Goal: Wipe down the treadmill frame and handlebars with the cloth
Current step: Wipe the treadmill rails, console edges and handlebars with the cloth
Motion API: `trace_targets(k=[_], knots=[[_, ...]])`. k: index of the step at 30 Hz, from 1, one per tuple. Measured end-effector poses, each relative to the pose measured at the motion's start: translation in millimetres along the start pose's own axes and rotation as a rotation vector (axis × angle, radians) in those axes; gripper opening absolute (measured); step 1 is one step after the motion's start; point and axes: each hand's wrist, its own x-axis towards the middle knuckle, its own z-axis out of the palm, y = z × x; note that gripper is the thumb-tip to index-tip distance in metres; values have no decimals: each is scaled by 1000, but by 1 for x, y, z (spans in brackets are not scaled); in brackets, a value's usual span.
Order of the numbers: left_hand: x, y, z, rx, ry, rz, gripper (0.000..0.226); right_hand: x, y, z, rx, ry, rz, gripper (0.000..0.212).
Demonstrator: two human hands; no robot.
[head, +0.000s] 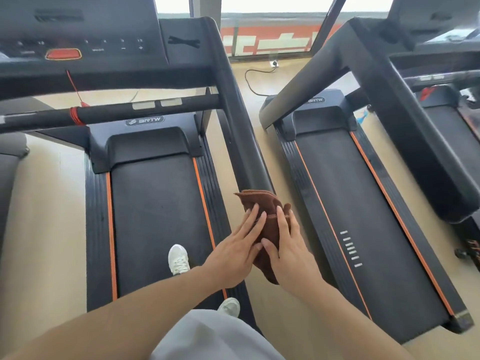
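Two flat hands sandwich the cloth [270, 216].

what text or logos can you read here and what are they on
"BRTW": oval badge on the near treadmill's motor cover.
"BRTW": same badge on the next treadmill's motor cover.
Console panel: small markings, including what look like minus and plus signs, too blurred to read.
Red sign beyond the window: large white characters, cut off, unreadable.
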Motion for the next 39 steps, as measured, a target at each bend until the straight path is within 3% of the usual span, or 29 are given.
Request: trace_targets(k=[8, 14, 19, 23, 39], knots=[[61, -32, -58, 235, 70, -31, 60, 99, -21, -23, 21, -61, -91, 69], [128, -81, -147, 404, 130, -6, 64, 207, -67, -28, -59, 23, -88, 65], [152, -120, -231, 369, 165, 70, 65, 272, -97, -39, -155, 49, -168, 59], [163, -148, -277, 354, 209, 29, 65, 319, -114, -46, -165, 56, -167, 53], [238, -193, -363, 141, 305, -33, 58, 534, -182, -78, 30, 37, -212, 54]])
